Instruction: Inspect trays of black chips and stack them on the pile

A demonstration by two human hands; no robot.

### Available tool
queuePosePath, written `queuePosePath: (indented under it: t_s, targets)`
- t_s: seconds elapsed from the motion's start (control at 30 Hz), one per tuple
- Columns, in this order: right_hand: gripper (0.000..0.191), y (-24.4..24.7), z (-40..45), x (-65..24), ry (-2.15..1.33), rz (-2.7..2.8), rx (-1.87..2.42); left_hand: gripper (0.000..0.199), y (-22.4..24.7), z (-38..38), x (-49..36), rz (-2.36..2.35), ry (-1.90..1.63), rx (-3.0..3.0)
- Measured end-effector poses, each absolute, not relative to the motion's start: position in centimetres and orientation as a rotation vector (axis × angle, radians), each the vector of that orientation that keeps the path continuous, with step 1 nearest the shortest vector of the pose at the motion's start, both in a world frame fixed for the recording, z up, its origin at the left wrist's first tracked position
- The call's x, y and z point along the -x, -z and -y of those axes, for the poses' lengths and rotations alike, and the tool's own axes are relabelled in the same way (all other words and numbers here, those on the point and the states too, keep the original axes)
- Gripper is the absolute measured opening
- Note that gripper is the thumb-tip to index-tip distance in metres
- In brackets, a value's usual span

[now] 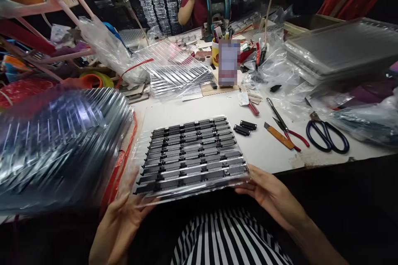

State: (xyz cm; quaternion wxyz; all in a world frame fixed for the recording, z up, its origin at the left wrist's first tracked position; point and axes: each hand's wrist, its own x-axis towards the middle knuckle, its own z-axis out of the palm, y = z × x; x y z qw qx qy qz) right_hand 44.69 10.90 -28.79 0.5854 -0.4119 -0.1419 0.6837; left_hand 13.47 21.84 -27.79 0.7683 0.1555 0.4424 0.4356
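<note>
A clear plastic tray point(144, 201) holds rows of black slotted parts point(192, 153), lying lengthwise across it. My left hand point(124, 211) grips its near left corner, the fingers passing underneath. At the near right corner my right hand point(264, 184) is closed on the tray's edge, with some fingertips hidden below. The near edge of the tray hangs past the table edge, over my lap. One slot around the middle of the rows shows no black part. Just right of the tray, two loose black parts point(242, 128) lie on the white table point(211, 105).
Stacked clear trays point(62, 145) stand at left, red cord point(130, 136) beside them. Scissors point(326, 132), cutting pliers point(286, 126) and a box cutter point(278, 136) lie at right. Behind are a phone point(228, 62), a yellow mug point(215, 53), more trays point(345, 49) and another person point(192, 4).
</note>
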Motion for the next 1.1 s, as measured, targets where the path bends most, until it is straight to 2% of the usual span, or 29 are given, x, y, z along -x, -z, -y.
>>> queuePosePath:
  t_s: [0.1, 0.23, 0.47, 0.67, 0.83, 0.97, 1.1]
  targets:
    - [0.029, 29.1, -9.5, -45.5, -1.699, 0.353, 1.086, 0.052, 28.1, -21.5, -12.2, -1.086, -0.881, -0.353]
    - [0.027, 29.6, -9.1, -46.9, -1.781, 0.602, 1.263, 0.036, 29.0, -22.0, -10.0, -1.317, -0.760, -0.368]
    - [0.039, 30.0, -9.6, -48.2, -1.809, 0.814, 1.349, 0.044, 28.7, -21.5, -10.5, -1.656, -0.645, -0.675]
    - [0.038, 30.2, -10.0, -48.6, -1.855, 0.858, 1.296, 0.056, 29.3, -22.9, -9.0, -1.716, -0.237, -0.682]
    - [0.042, 29.7, -10.6, -48.7, -1.882, 0.901, 1.375, 0.056, 28.7, -22.6, -9.4, -1.722, -0.249, -0.922]
    - [0.046, 28.6, -10.9, -48.5, -1.807, 0.822, 1.608, 0.055, 28.3, -22.4, -10.2, -1.743, -0.270, -0.958]
    - [0.049, 28.4, -10.5, -48.2, -1.724, 0.722, 1.792, 0.061, 28.6, -22.5, -9.6, -1.739, -0.232, -1.001]
